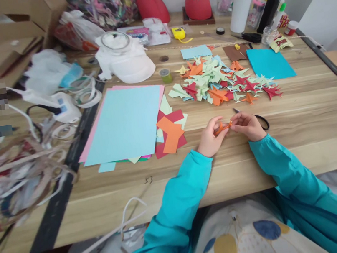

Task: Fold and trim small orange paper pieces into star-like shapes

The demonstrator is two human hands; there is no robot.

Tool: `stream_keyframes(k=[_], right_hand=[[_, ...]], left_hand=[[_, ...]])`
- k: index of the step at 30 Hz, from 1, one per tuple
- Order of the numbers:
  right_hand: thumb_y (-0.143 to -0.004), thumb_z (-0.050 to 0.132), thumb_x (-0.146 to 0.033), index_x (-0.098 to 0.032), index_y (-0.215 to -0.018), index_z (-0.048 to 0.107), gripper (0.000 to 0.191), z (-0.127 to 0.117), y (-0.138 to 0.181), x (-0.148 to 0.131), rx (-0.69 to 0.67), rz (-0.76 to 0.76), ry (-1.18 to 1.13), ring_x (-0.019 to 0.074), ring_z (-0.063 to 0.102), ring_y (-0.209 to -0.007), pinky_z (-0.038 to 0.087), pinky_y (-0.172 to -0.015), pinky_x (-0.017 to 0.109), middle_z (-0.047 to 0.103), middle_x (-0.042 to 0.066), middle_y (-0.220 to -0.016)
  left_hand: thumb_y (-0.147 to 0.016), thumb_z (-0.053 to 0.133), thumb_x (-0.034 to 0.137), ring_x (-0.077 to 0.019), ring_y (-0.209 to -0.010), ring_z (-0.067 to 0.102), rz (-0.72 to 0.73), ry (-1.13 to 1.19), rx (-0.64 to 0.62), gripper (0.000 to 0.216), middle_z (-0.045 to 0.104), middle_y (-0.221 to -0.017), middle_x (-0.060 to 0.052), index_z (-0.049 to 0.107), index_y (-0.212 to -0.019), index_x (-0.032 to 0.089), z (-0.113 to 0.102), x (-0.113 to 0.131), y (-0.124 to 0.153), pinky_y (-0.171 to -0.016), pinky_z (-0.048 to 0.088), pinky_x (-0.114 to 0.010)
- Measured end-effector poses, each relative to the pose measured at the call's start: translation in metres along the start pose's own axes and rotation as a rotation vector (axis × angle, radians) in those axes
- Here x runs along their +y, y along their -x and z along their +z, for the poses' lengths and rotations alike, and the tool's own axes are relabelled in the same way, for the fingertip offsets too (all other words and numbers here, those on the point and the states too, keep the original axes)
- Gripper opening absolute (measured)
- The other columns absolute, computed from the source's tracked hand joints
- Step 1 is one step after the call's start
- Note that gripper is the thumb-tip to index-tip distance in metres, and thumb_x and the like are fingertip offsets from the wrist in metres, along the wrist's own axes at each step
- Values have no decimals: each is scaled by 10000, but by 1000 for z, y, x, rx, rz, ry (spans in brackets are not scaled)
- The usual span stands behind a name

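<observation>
Between both hands I hold a small folded piece of orange paper [222,128] just above the table. My left hand [210,138] pinches its left part. The fingertips of my right hand [248,125] close on its right end. A pair of scissors [262,121] with black handles lies partly hidden behind my right hand. Beyond my hands spreads a heap of folded paper cranes [211,75] in pale green, orange, red and blue. To the left of my left hand are loose orange paper strips [172,134] over red and pale green ones.
A stack of light blue paper sheets [126,122] lies left of the strips. Behind it sit a white cap [127,61] and a thread spool [165,76]. A turquoise paper square [271,63] is at the right. Ribbons [30,176] and a power strip [66,108] clutter the left side.
</observation>
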State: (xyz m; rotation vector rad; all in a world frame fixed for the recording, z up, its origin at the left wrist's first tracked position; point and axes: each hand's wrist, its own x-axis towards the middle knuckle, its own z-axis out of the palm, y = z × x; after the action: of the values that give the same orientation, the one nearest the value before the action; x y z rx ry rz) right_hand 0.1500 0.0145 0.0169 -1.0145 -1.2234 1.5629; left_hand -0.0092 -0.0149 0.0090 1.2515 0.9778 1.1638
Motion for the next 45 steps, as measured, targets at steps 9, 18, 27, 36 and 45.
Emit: stream_keyframes(k=[9,18,27,36,45], right_hand=[[-529,793,-288,-177,-734,677,261,-2,0,3,-39,16,111,152,637,-653,510,-659,298,690,23,-690],[-545,780,-310,-157,-687,674,234,-3,0,5,-39,-16,237,150,621,-610,497,-618,295,683,34,-660],[-521,787,-338,-158,-645,665,250,4,2,2,-20,-41,269,142,593,-569,480,-577,287,661,23,-612],[-573,762,-322,-158,-662,673,207,3,3,4,-54,-65,303,146,588,-593,467,-586,286,656,35,-642],[-625,730,-356,-163,-696,662,217,1,2,11,-70,-67,312,149,589,-617,470,-627,295,655,31,-662]], left_hand=[[-755,591,284,-185,-856,650,85,-228,89,348,677,-908,-84,546,-1080,168,-5,-3,1,-798,516,-316],[-706,644,249,-176,-843,652,136,-394,103,317,693,-858,-61,587,-1010,176,-5,3,0,-812,503,-306],[-681,660,226,-165,-798,653,89,-263,155,360,690,-837,-64,576,-1025,160,-4,-3,-1,-799,505,-307],[-628,683,179,-157,-742,642,-42,-145,188,422,680,-759,-47,570,-1033,145,-2,2,-3,-738,511,-289],[-614,684,191,-142,-694,630,-69,-173,204,504,681,-738,-46,576,-1104,136,-3,6,-2,-694,506,-259]])
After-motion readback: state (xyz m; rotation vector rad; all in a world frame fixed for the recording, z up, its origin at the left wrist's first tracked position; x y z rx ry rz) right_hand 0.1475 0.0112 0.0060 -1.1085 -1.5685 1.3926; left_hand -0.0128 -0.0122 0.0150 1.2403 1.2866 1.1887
